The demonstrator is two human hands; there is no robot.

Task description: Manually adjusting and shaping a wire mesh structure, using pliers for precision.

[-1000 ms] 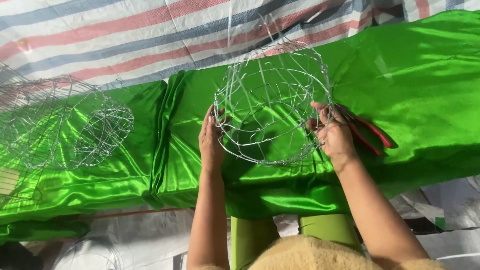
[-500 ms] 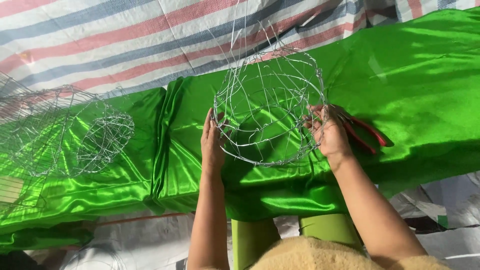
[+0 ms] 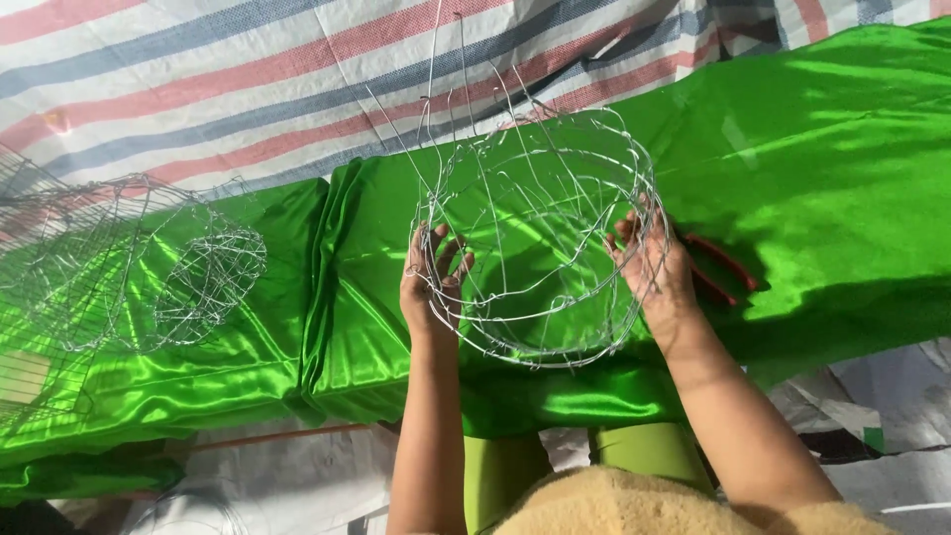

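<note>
Head view showed the left hand (image 3: 432,287) and right hand (image 3: 654,269) clamped on the wire frame (image 3: 540,238) at 9 and 3 o'clock above the green cloth (image 3: 842,168), where its loose upright wire ends might have pricked fingers or snagged that cloth.

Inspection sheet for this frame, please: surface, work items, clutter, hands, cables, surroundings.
Surface: shiny green satin cloth, creased, spread wide.
Work items: round wire frame of thin silver wire, loose wire ends sticking upward.
Clutter: second wire frame lying on the cloth at left; red-handled tool by the right hand.
Hands: left hand grips the frame's left side; right hand grips its right side.
Cables: nothing seen.
Surroundings: striped tarpaulin beyond the cloth.
</note>
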